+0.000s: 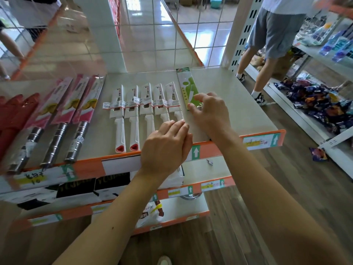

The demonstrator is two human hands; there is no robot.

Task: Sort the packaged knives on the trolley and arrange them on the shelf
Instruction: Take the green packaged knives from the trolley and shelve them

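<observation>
**Knives laid out on shelf, both hands down**

The shelf (238,104) holds three pink packs (80,104), five white-handled knives (147,104) and one green pack (188,87) at the right end. My left hand (166,144) lies flat, fingers straight, on the rightmost white handles. My right hand (210,109) curls round the green pack's near end. Pack print is too small to read.

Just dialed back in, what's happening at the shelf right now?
A person is lining up packaged knives on the shelf. The left hand lies flat over handles of the white knives, five in a row. The right hand has its fingers on the near end of the green pack beside them; grip or nudge, unclear.
</observation>
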